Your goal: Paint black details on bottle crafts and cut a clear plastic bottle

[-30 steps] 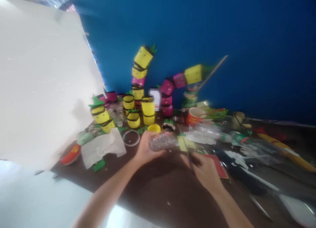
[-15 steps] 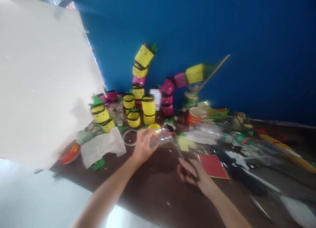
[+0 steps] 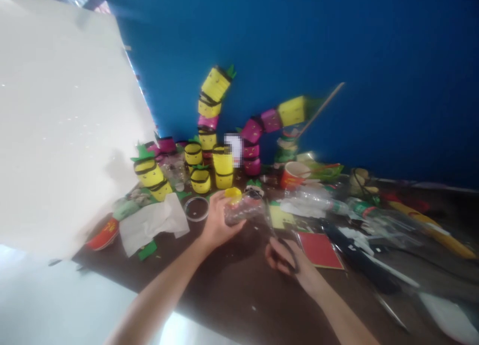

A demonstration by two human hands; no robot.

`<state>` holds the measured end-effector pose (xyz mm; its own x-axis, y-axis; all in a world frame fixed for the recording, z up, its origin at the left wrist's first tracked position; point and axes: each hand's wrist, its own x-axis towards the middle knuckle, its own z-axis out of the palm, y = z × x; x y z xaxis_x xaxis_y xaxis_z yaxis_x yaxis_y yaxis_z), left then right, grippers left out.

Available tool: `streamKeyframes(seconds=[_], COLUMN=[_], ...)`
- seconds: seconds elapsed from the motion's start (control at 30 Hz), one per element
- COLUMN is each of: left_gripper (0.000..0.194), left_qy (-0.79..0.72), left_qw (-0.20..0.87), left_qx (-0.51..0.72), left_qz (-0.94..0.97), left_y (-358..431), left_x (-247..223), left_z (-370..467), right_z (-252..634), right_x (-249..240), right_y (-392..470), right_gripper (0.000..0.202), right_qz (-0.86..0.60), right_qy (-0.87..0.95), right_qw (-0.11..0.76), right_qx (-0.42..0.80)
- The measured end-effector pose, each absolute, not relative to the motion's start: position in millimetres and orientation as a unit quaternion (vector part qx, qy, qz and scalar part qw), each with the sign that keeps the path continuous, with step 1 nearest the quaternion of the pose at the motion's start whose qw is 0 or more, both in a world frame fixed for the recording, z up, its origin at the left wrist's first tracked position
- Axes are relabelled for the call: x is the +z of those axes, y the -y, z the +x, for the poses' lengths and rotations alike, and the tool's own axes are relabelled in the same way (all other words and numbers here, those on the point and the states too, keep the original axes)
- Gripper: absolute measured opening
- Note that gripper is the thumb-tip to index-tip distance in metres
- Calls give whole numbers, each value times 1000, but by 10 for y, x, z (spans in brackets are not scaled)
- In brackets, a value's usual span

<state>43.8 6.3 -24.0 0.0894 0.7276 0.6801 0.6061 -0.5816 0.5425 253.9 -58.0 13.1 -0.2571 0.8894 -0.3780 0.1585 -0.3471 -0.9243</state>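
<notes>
My left hand grips a clear plastic bottle piece lying on its side above the table. In my right hand is a pair of scissors, the fingers through the dark handles and the blades pointing up toward the bottle's right end. Blur hides whether the blades touch the plastic. A yellow round piece shows just behind the bottle. Left of my left hand lies a clear ring, perhaps a roll of tape.
Yellow and purple cups with faces and green leaf tops, such as a yellow cup, stand at the back. Right are a red paper cup, clear bottles and a red card. White paper lies left.
The bottle piece has turned slightly in my left hand, whose thumb now lies lower along it. The scissors stay near its right end. The whole view has shifted slightly.
</notes>
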Motion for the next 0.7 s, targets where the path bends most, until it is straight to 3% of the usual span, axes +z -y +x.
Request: streamKeyframes(seconds=[0.13, 0.3, 0.53, 0.7], left_gripper=[61, 73, 55, 53], left_qy=[-431, -417, -361, -402], left_qw=[19, 12, -42, -27], left_qx=[526, 460, 472, 454], left_qz=[733, 784, 803, 795], left_y=[-102, -36, -51, -19], left_x=[-313, -268, -193, -244], left_z=[435, 428, 436, 446], right_z=[2497, 2480, 2487, 2458], right_x=[172, 135, 95, 174], right_y=[608, 617, 605, 630], right_gripper=[59, 58, 60, 56], right_qz=[-518, -507, -526, -578], right_qy=[485, 477, 480, 510], right_qw=[295, 301, 311, 290], right_qx=[640, 652, 630, 567])
